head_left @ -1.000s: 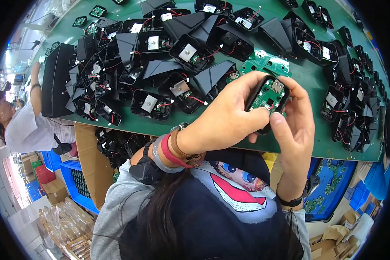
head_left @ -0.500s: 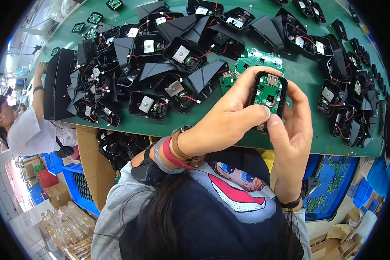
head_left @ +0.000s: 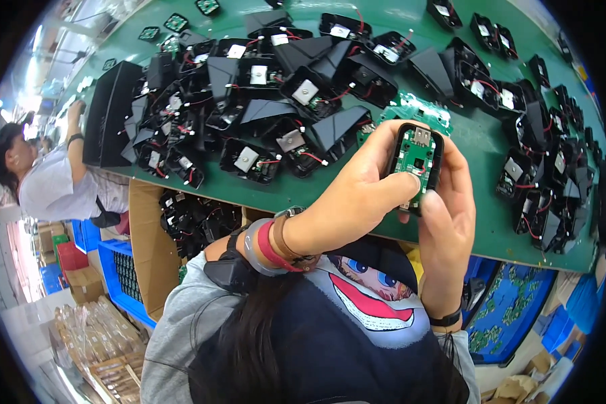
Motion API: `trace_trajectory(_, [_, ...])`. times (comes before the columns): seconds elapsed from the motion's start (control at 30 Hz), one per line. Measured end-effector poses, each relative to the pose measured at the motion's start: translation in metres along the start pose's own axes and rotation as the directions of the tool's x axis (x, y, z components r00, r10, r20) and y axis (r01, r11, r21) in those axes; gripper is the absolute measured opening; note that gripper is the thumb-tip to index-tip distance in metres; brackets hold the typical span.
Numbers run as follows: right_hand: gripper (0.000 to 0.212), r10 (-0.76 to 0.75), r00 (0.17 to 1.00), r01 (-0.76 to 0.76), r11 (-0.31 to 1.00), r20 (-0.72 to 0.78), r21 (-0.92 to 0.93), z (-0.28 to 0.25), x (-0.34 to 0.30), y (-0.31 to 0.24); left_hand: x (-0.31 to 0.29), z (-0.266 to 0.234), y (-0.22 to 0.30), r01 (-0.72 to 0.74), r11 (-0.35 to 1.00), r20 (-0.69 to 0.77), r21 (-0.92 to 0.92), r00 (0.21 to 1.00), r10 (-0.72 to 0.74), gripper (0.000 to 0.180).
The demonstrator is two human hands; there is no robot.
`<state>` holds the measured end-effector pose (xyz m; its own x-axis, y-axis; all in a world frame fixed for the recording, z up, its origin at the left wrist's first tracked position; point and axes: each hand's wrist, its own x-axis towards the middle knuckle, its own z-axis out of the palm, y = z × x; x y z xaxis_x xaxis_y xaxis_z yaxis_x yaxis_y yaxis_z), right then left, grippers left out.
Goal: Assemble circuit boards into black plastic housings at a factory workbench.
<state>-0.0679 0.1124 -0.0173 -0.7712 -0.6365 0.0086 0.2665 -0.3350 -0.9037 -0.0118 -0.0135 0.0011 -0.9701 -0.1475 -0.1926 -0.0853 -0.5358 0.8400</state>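
Note:
Both my hands hold a small black plastic housing [head_left: 438, 163] above the table's near edge. Inside it lies a green circuit board [head_left: 406, 161] with a metal USB port at its far end. My left hand [head_left: 357, 188] wraps the housing from the left, its thumb pressed onto the board near a short red wire. My right hand [head_left: 454, 215] closes around the right side, thumb at the lower edge, fingers behind. Just beyond the housing, a pile of loose green circuit boards [head_left: 421, 111] lies on the table, partly hidden by my hands.
Many black housings [head_left: 249, 158] with red wires cover the green table [head_left: 357, 209], with another group [head_left: 515, 168] at right. A cardboard box [head_left: 148, 229] and a blue tray of boards [head_left: 512, 303] stand below the near edge. At far left, a person [head_left: 54, 175] reaches across the table.
The view has tilted, so the table's contents sit further right and lower on the left. Both hands keep their hold on the housing, with the left thumb still on the board.

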Motion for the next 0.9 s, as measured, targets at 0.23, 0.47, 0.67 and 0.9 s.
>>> trace_trajectory(0.23, [0.032,-0.04,0.999,0.04,0.965,0.006,-0.259,-0.044,-0.012,-0.001,0.005,-0.019,0.098,-0.251,0.639,0.19,0.727,0.968,0.165,0.041])
trace_trajectory(0.47, [0.011,-0.168,0.985,0.147,0.942,-0.043,-0.302,-0.029,-0.007,0.011,0.208,-0.092,0.201,-0.144,-0.191,0.181,0.971,0.965,0.191,0.038])
trace_trajectory(0.67, [0.006,-0.219,0.966,0.178,0.948,-0.135,-0.263,-0.038,-0.005,0.016,0.261,-0.111,0.177,-0.038,-0.103,0.04,0.994,0.999,0.011,0.031])
trace_trajectory(0.9, [0.006,-0.172,0.976,0.128,0.948,-0.13,-0.29,-0.038,-0.004,0.017,0.278,-0.143,0.186,0.097,-0.019,-0.098,0.995,0.949,-0.299,0.044])
